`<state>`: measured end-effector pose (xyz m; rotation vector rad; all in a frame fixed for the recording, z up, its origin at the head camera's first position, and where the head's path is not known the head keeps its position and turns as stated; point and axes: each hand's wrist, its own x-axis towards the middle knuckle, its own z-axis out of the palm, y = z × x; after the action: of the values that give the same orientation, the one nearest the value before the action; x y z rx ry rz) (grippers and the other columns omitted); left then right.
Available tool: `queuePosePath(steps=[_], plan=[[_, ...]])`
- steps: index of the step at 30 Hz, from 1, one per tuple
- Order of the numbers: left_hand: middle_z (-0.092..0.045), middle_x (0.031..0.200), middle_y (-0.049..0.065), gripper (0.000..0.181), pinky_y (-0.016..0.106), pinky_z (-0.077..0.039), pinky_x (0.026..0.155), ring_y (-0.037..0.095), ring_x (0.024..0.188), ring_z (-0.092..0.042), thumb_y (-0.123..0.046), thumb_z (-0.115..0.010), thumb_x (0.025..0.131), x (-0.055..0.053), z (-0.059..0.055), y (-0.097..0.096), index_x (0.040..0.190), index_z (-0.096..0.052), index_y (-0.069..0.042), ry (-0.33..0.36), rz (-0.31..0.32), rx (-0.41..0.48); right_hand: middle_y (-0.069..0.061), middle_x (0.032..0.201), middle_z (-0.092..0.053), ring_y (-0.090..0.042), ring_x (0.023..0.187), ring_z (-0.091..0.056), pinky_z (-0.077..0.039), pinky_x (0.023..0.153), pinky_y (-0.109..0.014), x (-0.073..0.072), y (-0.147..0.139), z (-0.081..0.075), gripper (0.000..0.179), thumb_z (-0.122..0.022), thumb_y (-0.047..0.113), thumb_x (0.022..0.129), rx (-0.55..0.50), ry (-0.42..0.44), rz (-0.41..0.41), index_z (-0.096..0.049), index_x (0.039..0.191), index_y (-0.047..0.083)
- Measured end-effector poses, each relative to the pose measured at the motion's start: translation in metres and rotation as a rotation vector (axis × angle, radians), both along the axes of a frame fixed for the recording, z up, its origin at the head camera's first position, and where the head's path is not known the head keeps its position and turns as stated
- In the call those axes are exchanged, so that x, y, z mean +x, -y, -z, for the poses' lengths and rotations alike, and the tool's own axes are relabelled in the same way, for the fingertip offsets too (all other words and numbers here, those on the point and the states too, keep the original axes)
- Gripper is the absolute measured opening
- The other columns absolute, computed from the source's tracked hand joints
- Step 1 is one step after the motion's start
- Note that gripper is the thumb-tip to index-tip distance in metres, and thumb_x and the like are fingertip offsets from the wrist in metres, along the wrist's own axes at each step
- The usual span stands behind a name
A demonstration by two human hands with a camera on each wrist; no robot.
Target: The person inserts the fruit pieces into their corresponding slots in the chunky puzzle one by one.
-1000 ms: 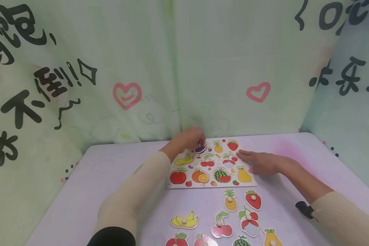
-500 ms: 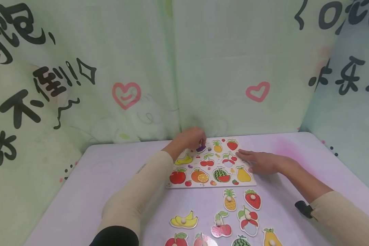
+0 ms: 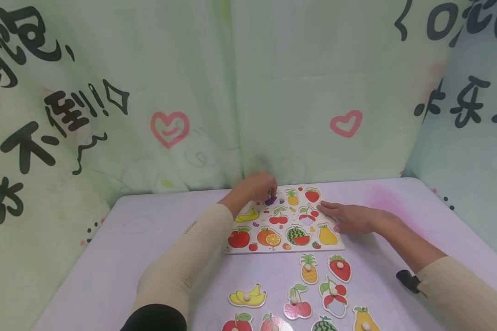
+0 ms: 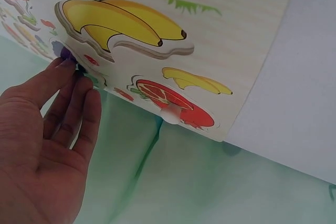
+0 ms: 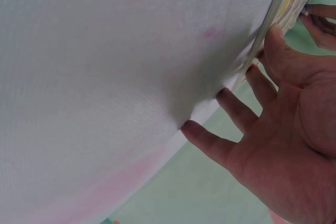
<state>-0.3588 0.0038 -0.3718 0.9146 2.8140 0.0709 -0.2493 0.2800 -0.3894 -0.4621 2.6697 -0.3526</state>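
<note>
Pinching a purple grape piece (image 3: 270, 201) at the far edge of a fruit puzzle board (image 3: 282, 221).
Left hand (image 3: 254, 186) gripping with curled fingers (image 4: 71, 95); right hand (image 3: 352, 218) lying flat, spread fingers (image 5: 239, 111) pressing table (image 5: 115, 77), touching the board edge only in wrist view.

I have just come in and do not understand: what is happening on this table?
A person works at a fruit puzzle board. The left hand pinches a purple grape piece at the board's far edge. The right hand lies flat, steadying the board's right side. Loose fruit pieces, such as a banana and a strawberry, lie nearer the person.
</note>
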Motion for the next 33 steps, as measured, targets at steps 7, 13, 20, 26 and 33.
queuePosePath(steps=[7, 13, 20, 26, 33], plan=[[-0.069, 0.107, -0.001, 0.02, 0.026, -0.058, 0.082, 0.014, 0.098, -0.064, -0.017, -0.079, 0.094, -0.0004, 0.0011, 0.0007, 0.113, -0.08, -0.019, 0.001, -0.013, 0.016, -0.019, 0.17, -0.026, -0.056, 0.149, -0.029, -0.045, 0.109, -0.065, 0.0002, 0.0007, -0.0018, 0.078, -0.071, 0.026, 0.097, 0.01, -0.003, 0.001, -0.032, 0.164, 0.014], [-0.07, 0.108, -0.001, 0.02, 0.025, -0.058, 0.08, 0.014, 0.098, -0.065, -0.017, -0.078, 0.094, -0.0006, 0.0012, 0.0008, 0.114, -0.08, -0.019, -0.001, -0.021, 0.022, -0.02, 0.17, -0.025, -0.056, 0.149, -0.029, -0.045, 0.109, -0.065, -0.0001, 0.0005, -0.0024, 0.078, -0.071, 0.025, 0.097, 0.011, 0.011, 0.018, -0.032, 0.164, 0.015], [-0.069, 0.109, -0.001, 0.019, 0.025, -0.057, 0.082, 0.014, 0.1, -0.064, -0.016, -0.078, 0.095, 0.0004, 0.0004, 0.0005, 0.113, -0.08, -0.02, -0.009, -0.018, 0.007, -0.019, 0.171, -0.024, -0.056, 0.15, -0.028, -0.045, 0.109, -0.065, -0.0016, 0.0002, -0.0006, 0.079, -0.071, 0.025, 0.097, 0.007, 0.017, 0.027, -0.031, 0.164, 0.015], [-0.066, 0.108, -0.002, 0.02, 0.025, -0.057, 0.082, 0.014, 0.103, -0.062, -0.016, -0.079, 0.093, 0.0021, 0.0018, 0.0018, 0.113, -0.079, -0.022, -0.014, -0.02, -0.006, -0.02, 0.171, -0.024, -0.056, 0.15, -0.027, -0.045, 0.109, -0.066, -0.0011, 0.0014, -0.0003, 0.08, -0.072, 0.026, 0.096, 0.002, 0.026, 0.035, -0.031, 0.164, 0.015], [-0.068, 0.108, -0.003, 0.021, 0.026, -0.057, 0.084, 0.013, 0.102, -0.062, -0.02, -0.079, 0.094, 0.004, 0.0026, 0.0029, 0.114, -0.08, -0.024, -0.045, 0.001, -0.036, -0.02, 0.17, -0.024, -0.057, 0.15, -0.027, -0.045, 0.108, -0.066, -0.0002, 0.0012, -0.0003, 0.08, -0.072, 0.026, 0.096, 0.017, 0.023, 0.029, -0.031, 0.164, 0.014]])
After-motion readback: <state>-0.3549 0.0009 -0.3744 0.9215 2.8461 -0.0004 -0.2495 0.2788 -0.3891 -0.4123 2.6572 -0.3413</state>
